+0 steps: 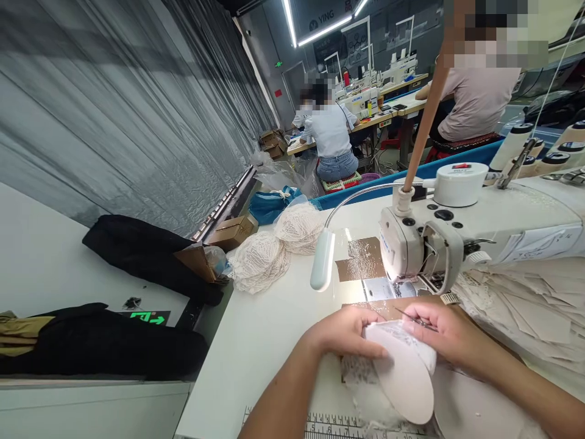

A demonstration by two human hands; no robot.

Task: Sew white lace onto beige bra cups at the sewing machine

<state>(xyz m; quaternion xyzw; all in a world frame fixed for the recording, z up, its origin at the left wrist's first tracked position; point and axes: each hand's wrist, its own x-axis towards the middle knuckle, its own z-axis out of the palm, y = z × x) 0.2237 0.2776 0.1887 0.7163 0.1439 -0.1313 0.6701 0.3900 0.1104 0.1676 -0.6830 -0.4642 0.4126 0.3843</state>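
Observation:
In front of the sewing machine, my left hand grips the upper left edge of a pale oval cup piece, thumb on its face. Lace hangs beneath and beside the piece. My right hand is closed at the piece's upper right edge, with thin metal tweezers held in its fingers, their tip pointing left. Another pale piece lies below my right forearm.
Lace piles sit at the table's back left. A lamp hangs left of the machine head. Pale fabric pieces are heaped at right. Thread cones stand behind the machine. People sit at machines farther back.

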